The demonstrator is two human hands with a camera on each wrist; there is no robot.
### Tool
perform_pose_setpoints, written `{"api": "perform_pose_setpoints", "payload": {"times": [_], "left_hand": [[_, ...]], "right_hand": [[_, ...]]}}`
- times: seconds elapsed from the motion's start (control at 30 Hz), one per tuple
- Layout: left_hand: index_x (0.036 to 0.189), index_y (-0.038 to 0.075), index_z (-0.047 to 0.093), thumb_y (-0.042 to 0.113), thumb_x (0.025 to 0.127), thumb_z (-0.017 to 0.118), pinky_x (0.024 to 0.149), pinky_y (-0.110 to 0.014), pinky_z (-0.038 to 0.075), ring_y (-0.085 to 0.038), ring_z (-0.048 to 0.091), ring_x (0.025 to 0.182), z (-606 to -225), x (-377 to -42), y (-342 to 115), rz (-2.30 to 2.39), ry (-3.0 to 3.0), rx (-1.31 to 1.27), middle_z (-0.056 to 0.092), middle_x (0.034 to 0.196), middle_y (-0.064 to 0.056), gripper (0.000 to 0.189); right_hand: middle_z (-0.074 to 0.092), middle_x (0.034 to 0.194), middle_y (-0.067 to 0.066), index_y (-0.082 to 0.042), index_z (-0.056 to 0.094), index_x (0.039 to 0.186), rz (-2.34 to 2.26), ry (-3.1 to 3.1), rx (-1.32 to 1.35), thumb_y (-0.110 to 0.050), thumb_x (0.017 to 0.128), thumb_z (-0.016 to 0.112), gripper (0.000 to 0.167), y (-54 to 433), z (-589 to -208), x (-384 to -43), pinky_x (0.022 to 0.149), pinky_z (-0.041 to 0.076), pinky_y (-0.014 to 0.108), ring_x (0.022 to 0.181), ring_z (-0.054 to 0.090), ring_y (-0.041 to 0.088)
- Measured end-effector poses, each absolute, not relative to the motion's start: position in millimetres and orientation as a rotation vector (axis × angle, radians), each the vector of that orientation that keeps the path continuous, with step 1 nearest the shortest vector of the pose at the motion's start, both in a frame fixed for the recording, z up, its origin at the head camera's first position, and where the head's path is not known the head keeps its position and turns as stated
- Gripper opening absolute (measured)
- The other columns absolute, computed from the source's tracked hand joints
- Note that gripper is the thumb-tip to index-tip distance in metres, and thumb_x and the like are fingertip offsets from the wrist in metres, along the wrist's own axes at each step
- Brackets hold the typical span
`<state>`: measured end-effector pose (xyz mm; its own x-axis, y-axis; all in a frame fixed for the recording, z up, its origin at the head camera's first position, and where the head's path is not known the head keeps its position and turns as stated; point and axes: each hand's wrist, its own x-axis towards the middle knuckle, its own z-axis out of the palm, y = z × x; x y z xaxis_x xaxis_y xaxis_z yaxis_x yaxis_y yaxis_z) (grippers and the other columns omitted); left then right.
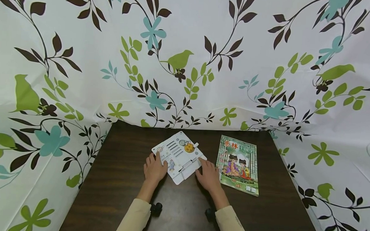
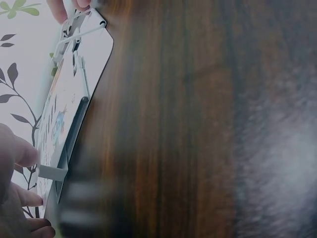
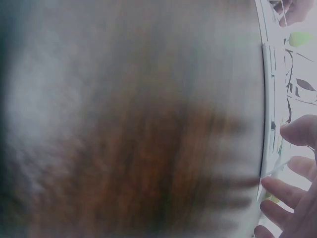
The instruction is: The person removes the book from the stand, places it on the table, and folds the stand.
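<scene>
A white book stand [image 1: 178, 157] with cartoon space prints and rows of slots lies turned at an angle on the dark table. My left hand [image 1: 154, 168] holds its left edge, the thumb near the lower corner. On the opposite side, my right hand [image 1: 208, 175] grips the lower right edge with thumb and fingers. In the left wrist view the stand [image 2: 62, 114] appears nearly edge-on, with a small upright tab beside the left thumb [image 2: 25, 151]. The right wrist view shows my right fingers [image 3: 285, 193] spread along the stand's edge [image 3: 267, 99].
A green illustrated magazine [image 1: 238, 165] lies to the right of my right hand. The brown wood-grain table [image 1: 118, 191] ends at a white cloth [image 1: 185, 95] printed with leaves, flowers and birds, which hangs behind and on both sides.
</scene>
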<state>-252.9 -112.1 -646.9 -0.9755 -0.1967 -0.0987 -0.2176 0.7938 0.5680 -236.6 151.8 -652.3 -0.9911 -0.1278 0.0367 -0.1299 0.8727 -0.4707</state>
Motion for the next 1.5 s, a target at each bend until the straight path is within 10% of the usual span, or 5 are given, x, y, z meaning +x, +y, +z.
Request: {"api": "perform_pose_setpoints", "payload": {"times": [1.5], "left_hand": [[0.168, -0.004, 0.026, 0.035, 0.11, 0.046, 0.133, -0.064, 0.016, -0.046, 0.015, 0.166, -640, -316, -101, 0.908, 2.812, -0.147, 0.014, 0.178, -0.029, 0.073]], "right_hand": [[0.054, 0.16, 0.016, -0.012, 0.042, 0.165, 0.85, -3.11, 0.22, -0.033, 0.103, 0.07, 0.072, 132, -643, -181, 0.115, 0.041, 0.07, 0.147, 0.051, 0.043]]}}
